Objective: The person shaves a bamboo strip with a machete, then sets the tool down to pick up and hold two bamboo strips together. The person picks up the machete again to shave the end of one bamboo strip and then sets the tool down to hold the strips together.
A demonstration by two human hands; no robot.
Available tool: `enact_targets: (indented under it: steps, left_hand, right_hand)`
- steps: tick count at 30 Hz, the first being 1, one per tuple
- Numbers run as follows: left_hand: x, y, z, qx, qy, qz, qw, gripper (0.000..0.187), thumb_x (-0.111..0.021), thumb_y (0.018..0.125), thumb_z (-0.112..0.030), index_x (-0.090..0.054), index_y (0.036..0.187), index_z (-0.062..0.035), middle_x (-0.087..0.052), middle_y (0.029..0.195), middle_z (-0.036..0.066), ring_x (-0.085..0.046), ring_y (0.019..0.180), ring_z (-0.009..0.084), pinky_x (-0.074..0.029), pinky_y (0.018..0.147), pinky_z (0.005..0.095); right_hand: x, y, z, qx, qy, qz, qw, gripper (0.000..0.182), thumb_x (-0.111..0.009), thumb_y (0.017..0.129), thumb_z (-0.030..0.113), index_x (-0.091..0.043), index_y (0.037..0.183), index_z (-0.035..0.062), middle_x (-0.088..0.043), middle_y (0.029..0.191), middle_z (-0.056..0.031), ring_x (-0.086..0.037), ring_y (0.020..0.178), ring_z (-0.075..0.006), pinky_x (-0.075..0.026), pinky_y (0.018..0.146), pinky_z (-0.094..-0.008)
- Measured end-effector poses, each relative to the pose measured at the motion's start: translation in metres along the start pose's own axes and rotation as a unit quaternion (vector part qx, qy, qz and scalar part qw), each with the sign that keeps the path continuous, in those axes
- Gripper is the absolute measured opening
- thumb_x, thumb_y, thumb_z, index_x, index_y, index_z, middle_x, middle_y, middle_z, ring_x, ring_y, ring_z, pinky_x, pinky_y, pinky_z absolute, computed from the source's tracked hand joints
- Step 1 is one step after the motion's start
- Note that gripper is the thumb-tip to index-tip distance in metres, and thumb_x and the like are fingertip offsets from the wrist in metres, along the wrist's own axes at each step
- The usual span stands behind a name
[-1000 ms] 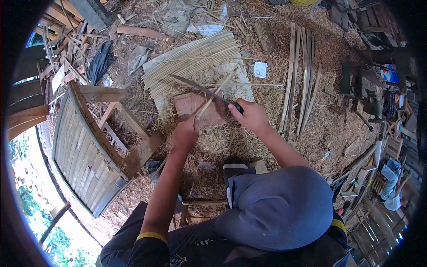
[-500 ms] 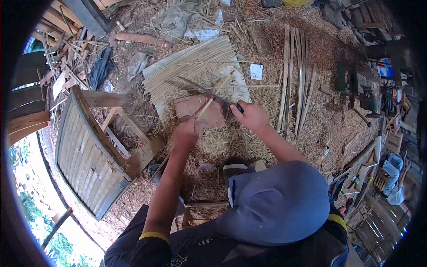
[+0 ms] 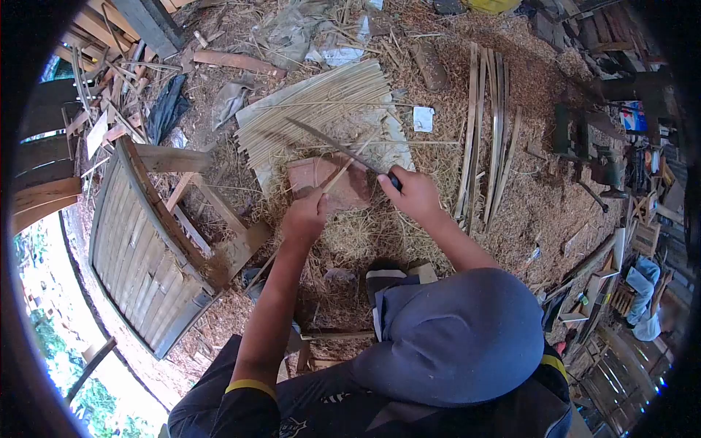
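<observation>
My left hand point(image 3: 307, 215) is closed round the lower end of a thin pale strip point(image 3: 339, 174), which slants up to the right. In my right hand point(image 3: 415, 193) is the dark handle of a long knife point(image 3: 321, 136); its blade points up and left and crosses the strip. Below both lies a flat reddish board point(image 3: 305, 175) amid pale shavings point(image 3: 350, 237). Just beyond the board, many thin strips point(image 3: 292, 117) are laid side by side on a light sheet point(image 3: 398, 150).
Long slats point(image 3: 478, 131) lie on the ground at the right. A curved planked wooden structure point(image 3: 142, 255) stands at the left. A white paper point(image 3: 423, 119) and a short log point(image 3: 429, 66) are farther ahead. A person point(image 3: 642, 292) is at the far right.
The knife and my right hand have shifted slightly up and left along the strip. My left hand stays nearly in place, still gripping the strip.
</observation>
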State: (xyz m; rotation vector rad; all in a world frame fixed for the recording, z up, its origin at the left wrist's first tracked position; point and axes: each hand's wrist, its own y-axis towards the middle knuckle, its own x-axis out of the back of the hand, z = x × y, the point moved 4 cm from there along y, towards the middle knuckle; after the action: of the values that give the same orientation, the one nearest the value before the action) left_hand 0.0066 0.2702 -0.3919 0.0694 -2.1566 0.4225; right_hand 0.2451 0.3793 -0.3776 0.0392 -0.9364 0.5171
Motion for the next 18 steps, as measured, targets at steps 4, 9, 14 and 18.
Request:
enact_targets:
  steps: [4,9,14,18]
  left_hand:
    - [0.008,0.001,-0.009,0.027,-0.025,0.039,0.999,0.032,-0.052,0.101,-0.032,-0.064,0.111,-0.0037,-0.066,0.089,0.028,-0.063,0.086,0.0504,-0.049,0.074,0.0577]
    - [-0.005,0.001,0.009,0.045,0.017,0.042,0.998,0.037,-0.047,0.102,-0.039,-0.068,0.100,-0.0080,-0.069,0.088,0.024,-0.066,0.084,0.0468,-0.051,0.075,0.0578]
    - [0.000,0.002,0.002,0.030,0.036,0.032,0.998,0.043,-0.043,0.104,-0.040,-0.067,0.093,-0.0062,-0.069,0.085,0.024,-0.066,0.082,0.0473,-0.050,0.075,0.0583]
    - [0.003,0.001,-0.003,0.029,0.076,0.028,0.996,0.042,-0.043,0.104,-0.039,-0.067,0.092,-0.0064,-0.069,0.082,0.023,-0.066,0.079,0.0469,-0.050,0.074,0.0586]
  right_hand:
    - [-0.008,0.000,-0.002,0.019,-0.044,0.010,0.999,0.045,-0.057,0.097,0.053,-0.061,0.088,0.0084,-0.062,0.061,-0.0170,-0.065,0.059,-0.0394,-0.051,0.052,-0.0501]
    - [-0.017,-0.002,-0.011,0.016,-0.066,0.003,0.998,0.047,-0.056,0.097,0.053,-0.060,0.086,0.0079,-0.062,0.061,-0.0173,-0.065,0.059,-0.0394,-0.051,0.052,-0.0498]
    - [-0.018,-0.001,-0.012,0.013,-0.027,0.004,1.000,0.044,-0.059,0.096,0.051,-0.061,0.087,0.0075,-0.063,0.062,-0.0178,-0.065,0.059,-0.0394,-0.051,0.052,-0.0493]
    - [0.018,0.002,0.031,0.046,0.042,-0.044,0.997,0.041,-0.061,0.096,0.047,-0.062,0.089,0.0068,-0.063,0.064,-0.0185,-0.065,0.059,-0.0398,-0.051,0.054,-0.0490]
